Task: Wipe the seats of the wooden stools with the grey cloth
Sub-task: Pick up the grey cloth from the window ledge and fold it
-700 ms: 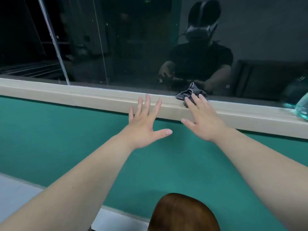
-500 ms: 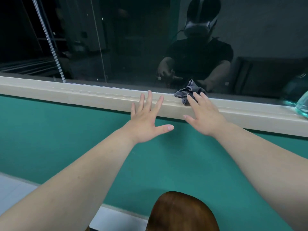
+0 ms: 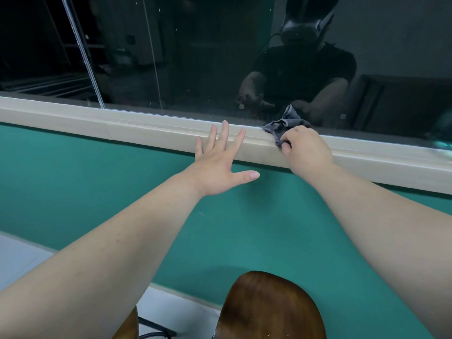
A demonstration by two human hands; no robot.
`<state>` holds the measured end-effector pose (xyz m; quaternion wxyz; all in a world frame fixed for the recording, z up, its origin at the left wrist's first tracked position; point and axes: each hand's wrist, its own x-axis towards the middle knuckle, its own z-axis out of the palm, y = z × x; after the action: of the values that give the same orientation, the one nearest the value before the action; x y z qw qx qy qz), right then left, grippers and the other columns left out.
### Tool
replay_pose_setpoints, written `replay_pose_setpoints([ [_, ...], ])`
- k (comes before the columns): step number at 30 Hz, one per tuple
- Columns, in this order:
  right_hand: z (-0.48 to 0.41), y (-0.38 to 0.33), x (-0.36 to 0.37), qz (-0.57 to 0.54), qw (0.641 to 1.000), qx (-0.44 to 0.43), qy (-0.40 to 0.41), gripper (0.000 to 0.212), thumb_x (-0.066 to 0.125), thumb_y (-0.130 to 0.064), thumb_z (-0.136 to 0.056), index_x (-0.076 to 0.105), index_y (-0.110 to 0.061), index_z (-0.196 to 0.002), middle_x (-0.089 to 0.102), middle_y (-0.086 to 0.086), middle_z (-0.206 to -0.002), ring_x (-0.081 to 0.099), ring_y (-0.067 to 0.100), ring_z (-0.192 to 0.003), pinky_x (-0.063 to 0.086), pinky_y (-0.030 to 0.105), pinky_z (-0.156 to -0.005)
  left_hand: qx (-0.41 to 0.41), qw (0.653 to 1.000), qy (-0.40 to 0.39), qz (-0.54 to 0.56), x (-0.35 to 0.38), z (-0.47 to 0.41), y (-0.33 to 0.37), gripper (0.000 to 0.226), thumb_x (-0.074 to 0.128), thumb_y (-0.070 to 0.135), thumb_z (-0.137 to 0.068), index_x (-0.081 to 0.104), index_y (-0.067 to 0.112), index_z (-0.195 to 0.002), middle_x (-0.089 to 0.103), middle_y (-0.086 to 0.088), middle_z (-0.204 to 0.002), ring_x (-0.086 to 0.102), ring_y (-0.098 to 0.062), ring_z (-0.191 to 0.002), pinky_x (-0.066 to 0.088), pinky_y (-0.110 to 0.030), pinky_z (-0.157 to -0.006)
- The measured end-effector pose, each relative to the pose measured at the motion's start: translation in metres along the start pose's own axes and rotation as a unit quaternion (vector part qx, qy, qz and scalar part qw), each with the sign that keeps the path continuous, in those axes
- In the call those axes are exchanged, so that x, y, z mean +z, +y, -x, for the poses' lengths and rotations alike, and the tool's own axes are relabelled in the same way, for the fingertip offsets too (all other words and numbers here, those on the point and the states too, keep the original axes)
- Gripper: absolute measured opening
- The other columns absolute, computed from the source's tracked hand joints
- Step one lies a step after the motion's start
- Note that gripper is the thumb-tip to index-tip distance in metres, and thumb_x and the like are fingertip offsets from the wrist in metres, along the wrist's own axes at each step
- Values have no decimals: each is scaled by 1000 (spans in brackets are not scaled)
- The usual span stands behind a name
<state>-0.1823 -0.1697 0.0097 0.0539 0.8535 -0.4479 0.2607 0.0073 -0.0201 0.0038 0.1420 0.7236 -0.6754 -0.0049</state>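
The crumpled grey cloth [image 3: 283,124] lies on the cream window sill [image 3: 146,130] against the glass. My right hand [image 3: 305,150] has its fingers curled round the cloth's near edge and grips it. My left hand [image 3: 220,165] hovers with fingers spread and straight in front of the sill, to the left of the cloth, holding nothing. A dark brown wooden stool seat [image 3: 269,309] sits below, at the bottom of the head view, with small crumbs on it. The edge of a second wooden stool [image 3: 127,326] peeks out under my left forearm.
A dark window [image 3: 195,57] above the sill reflects a person wearing a headset. A teal wall [image 3: 73,179] runs under the sill down to a pale floor [image 3: 22,260]. A bluish glass object [image 3: 442,135] stands on the sill at the far right.
My right hand went from flat and spread near the cloth to curled round its near edge. My left hand stayed spread and shifted slightly. The view tilted a little downward.
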Motion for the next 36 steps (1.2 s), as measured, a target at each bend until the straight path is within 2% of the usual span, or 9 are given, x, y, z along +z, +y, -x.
replay_pose_setpoints([
  [8, 41, -66, -6, -255, 966, 22, -30, 10, 55, -28, -97, 65, -30, -99, 69, -9, -95, 62, 19, -87, 52, 36, -77, -24, 999, -26, 39, 2, 39, -11, 101, 55, 68, -88, -15, 41, -155, -29, -1, -163, -26, -19, -150, -4, -51, -123],
  [13, 70, -115, -8, -500, 850, 66, -154, 10, 62, -25, -91, 69, -26, -84, 75, 2, -88, 68, 28, -82, 57, 45, -89, -77, 988, -24, 129, -4, 85, -25, 111, 70, 54, -84, -13, 37, -157, -22, 3, -165, -15, -19, -153, 4, -43, -124],
  [16, 89, -141, -5, -580, 785, 63, -211, 18, 58, -16, -97, 66, -23, -83, 71, 4, -81, 62, 19, -72, 51, 37, -75, -91, 978, -33, 183, -3, 117, -43, 112, 75, 46, -82, -7, 36, -158, 7, 6, -168, 11, -14, -153, 19, -39, -122],
  [19, 106, -166, 0, -593, 756, 55, -271, 18, 54, -16, -100, 65, -21, -86, 69, -1, -76, 60, 14, -67, 44, 29, -63, -112, 946, -55, 298, -2, 152, -61, 81, 74, 34, -80, 35, 32, -151, 57, 13, -141, 54, -10, -130, 41, -40, -111],
  [22, 119, -189, 3, -587, 748, 48, -307, 19, 52, -18, -100, 65, -20, -87, 70, -2, -76, 62, 15, -69, 47, 32, -70, -160, 917, -32, 363, -5, 183, -76, 46, 74, 43, -72, 65, 25, -114, 73, 0, -112, 68, -21, -105, 49, -55, -99],
  [27, 129, -224, 2, -616, 712, 53, -334, 20, 51, -19, -102, 64, -18, -87, 69, 4, -81, 61, 22, -79, 45, 39, -78, -206, 879, 11, 430, -22, 219, -90, 5, 70, 12, -90, 66, 15, -92, 68, 1, -89, 60, -14, -81, 46, -36, -81],
  [30, 134, -242, 3, -630, 687, 54, -359, 20, 48, -19, -104, 63, -15, -91, 69, 3, -80, 59, 23, -82, 43, 40, -78, -224, 858, 30, 461, -34, 242, -96, 15, 63, 2, -94, 59, 15, -88, 63, -1, -81, 53, -17, -75, 38, -31, -67],
  [33, 141, -261, 3, -663, 629, 89, -395, 19, 48, -20, -104, 63, -12, -96, 72, 7, -88, 65, 23, -86, 49, 45, -91, -236, 834, 55, 496, -40, 262, -101, 12, 63, 8, -84, 58, 17, -90, 63, -1, -82, 53, -19, -76, 39, -29, -63],
  [36, 153, -273, 3, -685, 515, 137, -496, 38, 58, -35, -96, 65, -5, -118, 70, 20, -119, 67, 33, -108, 47, 50, -105, -249, 821, 68, 509, -41, 279, -102, 16, 60, 0, -92, 58, 16, -97, 65, 0, -87, 56, -17, -78, 44, -26, -63],
])
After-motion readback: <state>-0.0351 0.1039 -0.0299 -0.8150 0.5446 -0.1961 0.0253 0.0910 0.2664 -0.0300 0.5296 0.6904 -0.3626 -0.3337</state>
